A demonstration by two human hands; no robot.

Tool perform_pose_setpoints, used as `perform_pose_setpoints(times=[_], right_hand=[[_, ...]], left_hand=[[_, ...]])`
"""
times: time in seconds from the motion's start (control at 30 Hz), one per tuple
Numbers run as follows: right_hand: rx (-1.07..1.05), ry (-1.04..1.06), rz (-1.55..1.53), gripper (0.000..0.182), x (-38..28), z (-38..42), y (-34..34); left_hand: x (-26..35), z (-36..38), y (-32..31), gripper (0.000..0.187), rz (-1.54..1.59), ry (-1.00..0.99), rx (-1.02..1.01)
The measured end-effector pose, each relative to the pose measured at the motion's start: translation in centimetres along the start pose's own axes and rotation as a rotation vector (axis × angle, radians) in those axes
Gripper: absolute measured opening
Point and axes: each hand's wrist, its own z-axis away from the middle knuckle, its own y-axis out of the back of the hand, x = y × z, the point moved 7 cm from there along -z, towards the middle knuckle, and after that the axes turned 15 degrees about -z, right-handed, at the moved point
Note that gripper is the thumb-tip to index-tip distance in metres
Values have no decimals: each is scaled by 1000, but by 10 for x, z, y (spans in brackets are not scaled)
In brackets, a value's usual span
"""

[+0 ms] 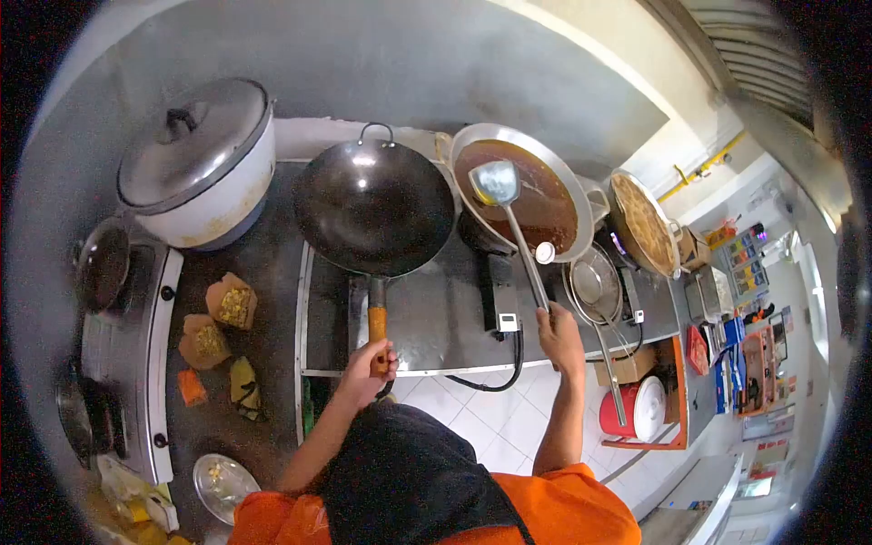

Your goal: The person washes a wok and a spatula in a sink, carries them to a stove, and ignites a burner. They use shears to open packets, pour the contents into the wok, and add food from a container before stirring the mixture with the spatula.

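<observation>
My left hand [368, 371] is wrapped round the wooden handle of a dark wok [372, 213], which looks bare inside. The wok sits on the metal counter [422, 331]. My right hand [559, 336] grips the long handle of a metal wok spatula [497, 183]. The spatula's blade is over a wide pan of reddish-brown liquid [545, 204]; whether it touches the liquid I cannot tell. A small round white item [545, 252] shows near the pan's front rim, beside the spatula handle.
Left stands a large lidded white pot [204, 177], with open paper packets [234, 304] and a metal plate [222, 486] nearer me. On the right are a strainer [595, 282], a long-handled ladle [618, 395], another full pan [645, 222] and a red bucket [620, 413] below.
</observation>
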Motion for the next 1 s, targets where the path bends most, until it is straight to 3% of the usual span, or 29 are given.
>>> perform_pose_setpoints(times=[0.1,0.17,0.23,0.33,0.4,0.5,0.73,0.83,0.9,1.0], right_hand=[[43,177,56,23,-32,30,3],[14,195,84,21,-53,41,-12],[-9,224,136,22,-63,43,-39],[-10,301,240,23,-72,40,-77],[130,372,271,29,-87,45,-78],[195,395,251,36,-84,48,-78],[104,361,229,32,-54,46,-71],[60,337,102,30,-17,30,-86],[-79,318,-121,29,1,15,-104],[-76,236,-137,28,-17,16,-104]], left_hand=[[10,-6,-4,21,155,24,39],[4,-20,-8,18,295,77,-211],[-3,-19,-9,15,250,95,-79],[8,-8,-18,15,209,50,-60],[10,-6,-19,15,215,73,-79],[2,-16,-9,15,255,67,-126],[7,-8,-14,13,219,57,-81],[-2,-21,-2,13,223,67,-98],[-1,-17,-2,14,189,57,-51],[11,-4,-12,16,148,37,-10]])
